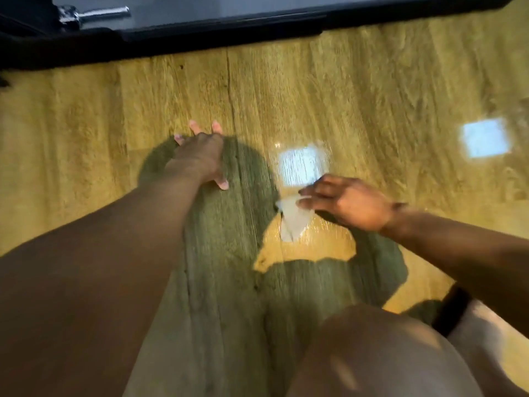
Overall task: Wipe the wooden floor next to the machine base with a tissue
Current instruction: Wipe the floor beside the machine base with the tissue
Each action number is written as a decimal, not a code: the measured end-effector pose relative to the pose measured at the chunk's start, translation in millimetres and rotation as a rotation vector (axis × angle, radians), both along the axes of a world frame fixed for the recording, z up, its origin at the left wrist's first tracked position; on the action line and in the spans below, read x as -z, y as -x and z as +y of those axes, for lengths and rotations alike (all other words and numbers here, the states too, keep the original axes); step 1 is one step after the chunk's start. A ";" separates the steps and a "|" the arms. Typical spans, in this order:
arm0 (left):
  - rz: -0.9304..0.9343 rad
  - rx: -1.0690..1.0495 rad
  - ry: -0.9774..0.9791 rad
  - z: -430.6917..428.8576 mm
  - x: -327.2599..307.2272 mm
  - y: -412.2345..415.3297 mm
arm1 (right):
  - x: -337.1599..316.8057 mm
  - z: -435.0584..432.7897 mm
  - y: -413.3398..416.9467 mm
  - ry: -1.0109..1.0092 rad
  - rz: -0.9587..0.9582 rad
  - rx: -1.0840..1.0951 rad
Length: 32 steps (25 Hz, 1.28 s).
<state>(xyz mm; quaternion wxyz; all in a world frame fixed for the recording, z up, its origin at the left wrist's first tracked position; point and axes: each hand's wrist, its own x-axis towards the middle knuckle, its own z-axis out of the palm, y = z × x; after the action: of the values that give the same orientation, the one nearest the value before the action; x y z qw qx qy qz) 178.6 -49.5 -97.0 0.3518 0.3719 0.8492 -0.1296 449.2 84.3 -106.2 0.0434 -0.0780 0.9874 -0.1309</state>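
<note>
Head view: left hand (200,156) flat on floor (400,81), fingers spread, holding nothing. Tissue (294,220) mid-floor, pinched in right hand (349,202) fingertips, floor contact blurred. Best to press it flatter and sweep toward base (171,44) at far edge; knee (372,353) crowds near edge.
</note>
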 end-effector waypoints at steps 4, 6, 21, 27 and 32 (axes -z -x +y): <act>0.013 0.022 0.005 -2.8 0.5 1.2 | 9.7 -10.7 -7.4 -0.047 0.032 0.094; 0.031 0.020 0.035 0.5 0.1 -0.9 | 7.5 -19.4 -20.9 0.017 0.042 -0.200; -0.039 -0.037 0.155 7.8 3.2 -3.2 | 24.9 168.4 189.7 0.056 0.086 0.330; -0.045 -0.036 0.118 0.0 7.6 1.8 | 29.3 144.5 142.6 0.078 0.068 -0.098; -0.029 -0.033 0.148 2.1 2.9 0.7 | 28.1 189.7 189.1 0.112 0.080 0.400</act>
<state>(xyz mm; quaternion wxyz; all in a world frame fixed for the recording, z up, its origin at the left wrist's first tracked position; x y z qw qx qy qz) 177.9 -47.5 -99.9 0.3928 0.3327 0.8381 -0.1805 260.1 273.9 -134.4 -0.0269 0.1122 0.9753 -0.1884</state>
